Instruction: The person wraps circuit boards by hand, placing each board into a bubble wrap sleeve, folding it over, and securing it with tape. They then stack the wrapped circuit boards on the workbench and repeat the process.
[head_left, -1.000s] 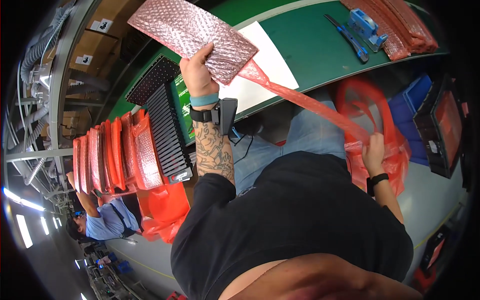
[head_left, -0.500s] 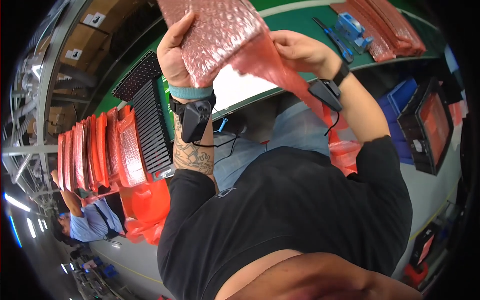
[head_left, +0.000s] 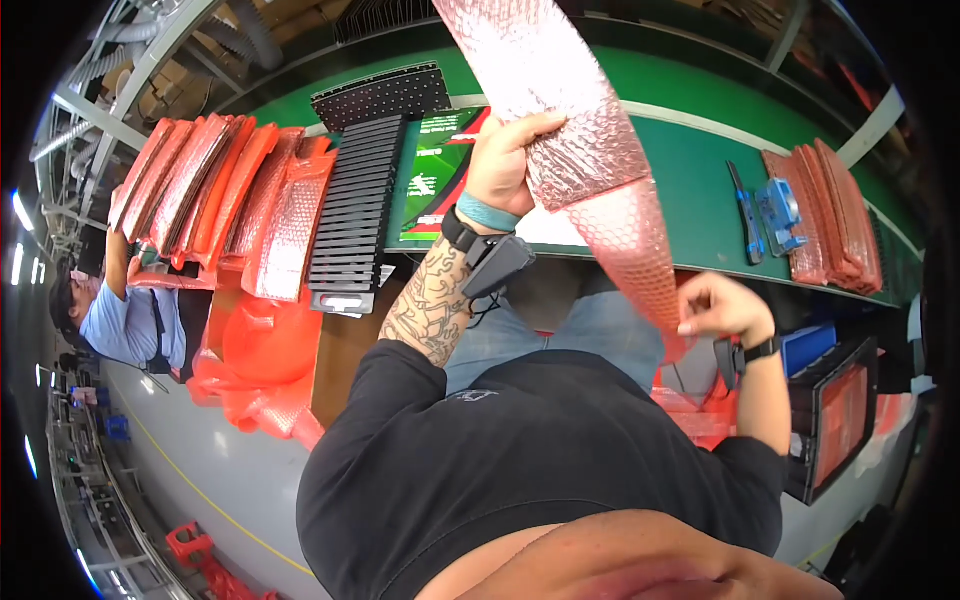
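A long flat pack in shiny pink bubble wrap slants across the workbench in front of me; its far end runs out of view at the top. My left hand grips its left edge, thumb lying on top. From the pack's near end a loose, flatter length of the wrap hangs toward my lap. At the lower corner of this tail my right hand pinches with thumb and fingers. What lies inside the wrap is hidden.
Several red-wrapped packs stand in a row at the left, beside a black slotted rack. A blue tape dispenser, a blue-handled cutter and more wrapped packs lie at the right. A co-worker is at far left.
My right hand has pulled down and to the right, drawing the wrap's tail out straight. The pack has swung to the right in my left hand, and the view has shifted.
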